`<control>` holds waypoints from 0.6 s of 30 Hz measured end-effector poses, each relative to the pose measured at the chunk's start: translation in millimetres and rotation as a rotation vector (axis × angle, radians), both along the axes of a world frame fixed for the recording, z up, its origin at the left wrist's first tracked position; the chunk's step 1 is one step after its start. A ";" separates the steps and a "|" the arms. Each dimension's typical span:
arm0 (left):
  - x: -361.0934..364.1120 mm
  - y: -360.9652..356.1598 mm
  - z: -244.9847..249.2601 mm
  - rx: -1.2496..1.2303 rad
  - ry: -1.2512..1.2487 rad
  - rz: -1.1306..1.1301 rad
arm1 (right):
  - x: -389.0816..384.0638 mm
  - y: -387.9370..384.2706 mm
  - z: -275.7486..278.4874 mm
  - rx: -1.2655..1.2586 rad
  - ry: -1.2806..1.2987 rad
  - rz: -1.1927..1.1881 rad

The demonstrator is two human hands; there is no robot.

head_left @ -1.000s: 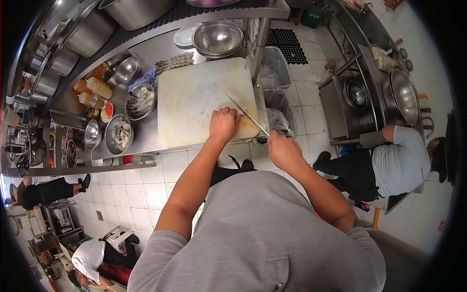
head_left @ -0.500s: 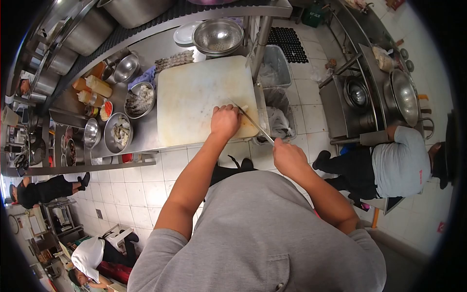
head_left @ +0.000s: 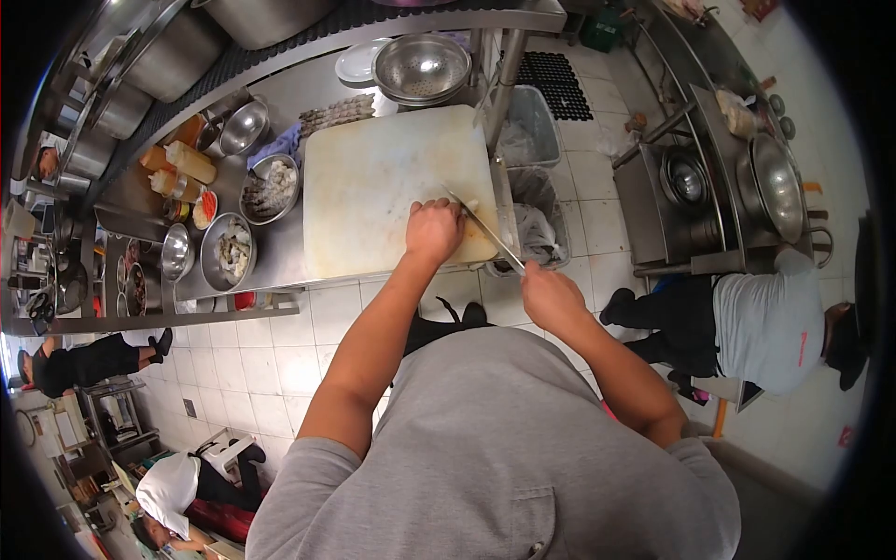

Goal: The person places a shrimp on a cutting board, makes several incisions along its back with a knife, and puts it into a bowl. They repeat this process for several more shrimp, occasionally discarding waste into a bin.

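Observation:
In my right hand (head_left: 553, 297) is the handle of a knife (head_left: 492, 233), the fingers wrapped round it. Its blade slants up and left over the right part of a white cutting board (head_left: 373, 187). My left hand (head_left: 434, 230) lies on the board with curled fingers, close beside the blade. Whatever is under those fingers is hidden. Small pale pieces (head_left: 471, 204) sit just right of the blade, too small to name. Left of the board are a metal bowl of what looks like shrimp (head_left: 268, 194) and another bowl of pale and dark pieces (head_left: 231, 250).
Stacked colanders (head_left: 422, 67) stand behind the board, near a row of shrimp (head_left: 336, 115). Squeeze bottles (head_left: 190, 162) are at the left. Lined bins (head_left: 537, 224) sit right of the counter. A co-worker in a grey shirt (head_left: 761, 317) stands at the right.
Both hands and the knife keep nearly the same place, with only a tiny shift of the view. The co-worker at the right has shifted their upper body and arm.

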State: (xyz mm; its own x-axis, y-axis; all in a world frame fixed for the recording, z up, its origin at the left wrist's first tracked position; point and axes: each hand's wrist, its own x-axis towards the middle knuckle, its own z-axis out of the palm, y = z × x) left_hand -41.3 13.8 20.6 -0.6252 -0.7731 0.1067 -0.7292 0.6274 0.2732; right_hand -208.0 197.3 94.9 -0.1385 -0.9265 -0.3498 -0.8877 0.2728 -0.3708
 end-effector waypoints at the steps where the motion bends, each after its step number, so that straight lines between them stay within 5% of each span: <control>1: 0.7 -0.2 0.0 -0.001 0.010 -0.005 | -0.1 0.9 1.8 -0.010 -0.008 -0.001; 18: 16.6 3.5 -4.0 0.074 0.102 0.063 | 2.4 -3.8 3.3 -0.004 -0.003 -0.060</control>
